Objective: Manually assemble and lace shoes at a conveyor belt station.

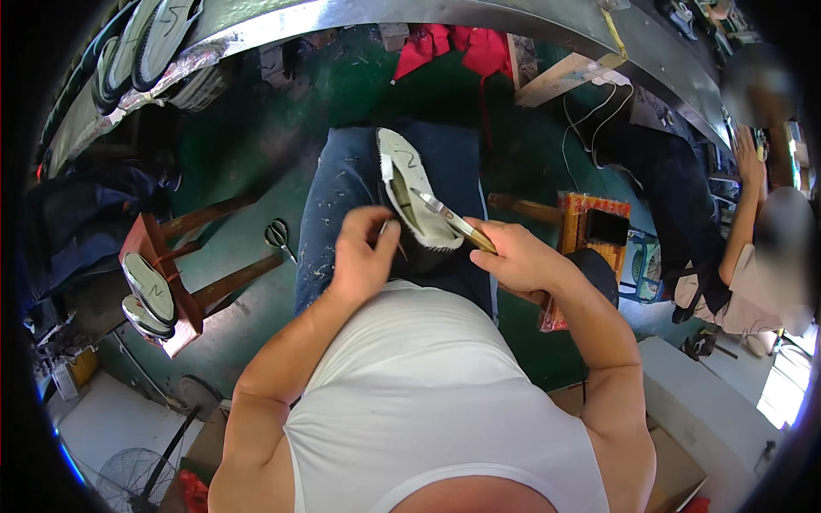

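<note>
A pale, narrow shoe [410,171] with a dark pen mark and stitching along its edge lies across my lap, its hollow olive inside showing. My right hand [513,255] is wrapped round a hand tool [462,227] with a silvery pointed head and a yellow-brown handle. The tool's head lies over the shoe's right edge. Just left of the shoe's lower end is my left hand [363,254], thumb and forefinger pinched together. A thin dark strand seems to show by its fingertips; what they hold is too small to make out.
Similar shoes [147,286] rest on a wooden stool to the left, with scissors [278,235] on the floor beside it. A metal-edged bench [410,13] crosses the far side. At right, a phone [607,227] lies on a stool, and another person's arm [744,205] reaches toward the bench.
</note>
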Demonstrator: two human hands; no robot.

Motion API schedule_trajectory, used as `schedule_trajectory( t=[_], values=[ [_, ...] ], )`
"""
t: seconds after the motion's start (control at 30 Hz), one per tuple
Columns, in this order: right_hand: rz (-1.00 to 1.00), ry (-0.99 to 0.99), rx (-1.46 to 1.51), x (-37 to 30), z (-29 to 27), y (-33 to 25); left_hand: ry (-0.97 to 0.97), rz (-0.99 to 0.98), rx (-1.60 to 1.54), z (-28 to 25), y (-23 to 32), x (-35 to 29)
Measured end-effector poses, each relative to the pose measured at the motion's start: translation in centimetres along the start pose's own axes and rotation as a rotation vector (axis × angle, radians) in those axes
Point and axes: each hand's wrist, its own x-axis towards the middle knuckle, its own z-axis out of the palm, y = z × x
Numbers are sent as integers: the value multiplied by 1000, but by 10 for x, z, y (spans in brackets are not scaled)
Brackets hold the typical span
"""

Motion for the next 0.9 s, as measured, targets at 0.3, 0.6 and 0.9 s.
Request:
schedule_trajectory(
  t=[0.3, 0.6, 0.9],
  values=[
    [76, 74, 266, -4, 35, 4, -391, -79, -122, -26, -8, 58],
    [77, -64, -30, -12, -5, -17, -33, 436, 178, -1, 0, 1],
    [72, -187, -474, 28, -17, -31, -293, -188, -696, 28, -51, 26]
  ],
)
